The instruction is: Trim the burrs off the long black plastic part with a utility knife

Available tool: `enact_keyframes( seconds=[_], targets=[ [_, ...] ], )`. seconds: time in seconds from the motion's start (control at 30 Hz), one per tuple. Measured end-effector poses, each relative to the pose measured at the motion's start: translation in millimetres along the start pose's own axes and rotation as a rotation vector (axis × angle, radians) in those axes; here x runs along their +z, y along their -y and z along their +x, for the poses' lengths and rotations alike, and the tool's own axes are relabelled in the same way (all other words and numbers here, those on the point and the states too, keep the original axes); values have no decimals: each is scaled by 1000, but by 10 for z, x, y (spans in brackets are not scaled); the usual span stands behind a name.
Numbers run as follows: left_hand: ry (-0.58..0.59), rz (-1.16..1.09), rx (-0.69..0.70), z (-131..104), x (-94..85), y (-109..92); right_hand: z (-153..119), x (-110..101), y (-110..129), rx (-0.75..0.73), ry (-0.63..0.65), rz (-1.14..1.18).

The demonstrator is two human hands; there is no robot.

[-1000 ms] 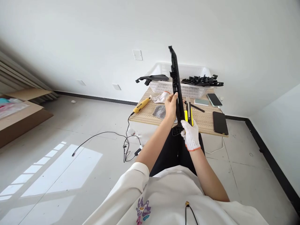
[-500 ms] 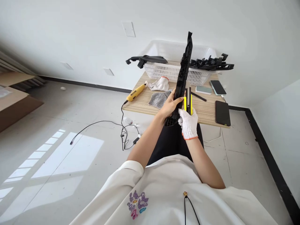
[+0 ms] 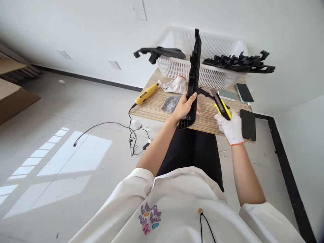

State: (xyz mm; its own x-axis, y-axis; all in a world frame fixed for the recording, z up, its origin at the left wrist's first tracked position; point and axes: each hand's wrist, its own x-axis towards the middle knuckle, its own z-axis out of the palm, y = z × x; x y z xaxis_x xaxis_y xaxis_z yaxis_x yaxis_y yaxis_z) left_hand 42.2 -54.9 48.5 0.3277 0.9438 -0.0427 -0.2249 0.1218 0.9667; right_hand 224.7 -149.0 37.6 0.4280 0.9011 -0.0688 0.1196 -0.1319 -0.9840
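Observation:
My bare left hand (image 3: 185,106) is wrapped round the lower part of a long black plastic trim piece (image 3: 194,72), which stands nearly upright over the table's front edge. Its fingertips show on the far side of the piece. To the right, my right hand (image 3: 231,127) wears a white knitted glove with an orange cuff. That hand is closed on a yellow and black utility knife (image 3: 222,107), pointing up and to the left, apart from the trim piece. Behind the knife, a small black plastic part (image 3: 205,92) lies on the table.
A white plastic basket (image 3: 174,69) stands at the table's back, with black trim pieces (image 3: 238,63) across its rim. On the wooden table (image 3: 154,113) lie a yellow corded tool (image 3: 146,94), a white glove (image 3: 177,85), a grey cloth (image 3: 170,104) and several phones (image 3: 248,125).
My right hand has moved right with the utility knife, away from the trim piece. The trim piece stands more upright in my left hand. The view has shifted slightly.

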Motion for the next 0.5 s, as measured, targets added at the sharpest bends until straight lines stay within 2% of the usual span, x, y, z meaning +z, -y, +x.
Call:
enact_keyframes(
  seconds=[0.1, 0.2, 0.33, 0.43, 0.5],
  targets=[
    [-37, 11, 50, 98, -76, 89, 179, -105, -84, -5, 42, -44],
    [-7, 40, 55, 175, -126, 153, 311, -20, -121, -20, 107, -38],
    [38, 139, 57, 215, -196, 148, 475, 110, -98, -74, 131, -6],
    [77, 195, 91, 225, -254, 111, 574, 129, -70, -79, 184, -105],
    [117, 212, 114, 236, -288, 91, 610, 118, -62, -89, 157, -172]
  ],
)
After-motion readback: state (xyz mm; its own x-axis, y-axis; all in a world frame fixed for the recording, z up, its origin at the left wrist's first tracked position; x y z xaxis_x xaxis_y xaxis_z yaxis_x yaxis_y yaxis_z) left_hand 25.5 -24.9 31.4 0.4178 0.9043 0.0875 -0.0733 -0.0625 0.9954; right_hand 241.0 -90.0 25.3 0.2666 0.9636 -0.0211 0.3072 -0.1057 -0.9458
